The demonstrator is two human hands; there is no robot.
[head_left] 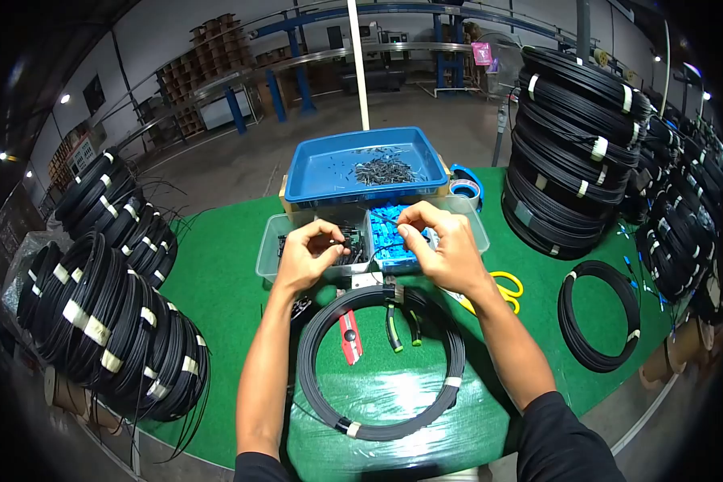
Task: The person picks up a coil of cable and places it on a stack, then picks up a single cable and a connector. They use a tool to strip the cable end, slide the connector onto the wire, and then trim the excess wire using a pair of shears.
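The thin black cable end [369, 251] runs between the two hands, above the clear bins at the far side of the bench [217, 289]; it looks light and springy, stiff enough to hold a curve, and its small tip probably wants a fingertip pinch close to the end rather than a full-hand hold. The left hand [305, 259] has its grip closed on a small dark part at the cable's tip, thumb against forefinger. The right hand [446, 249] pinches the cable a little further along, fingers curled shut. Just beyond the right grip lies a bin of blue connectors [390, 241]; behind both grips stands a blue tray [313, 165] holding small dark pieces. Below the grips, nearer the person, lies the cable coil [381, 361], with a red cutter [349, 336] and green-handled pliers [394, 328] inside its ring. Yellow scissors [506, 287] lie beside the right wrist.
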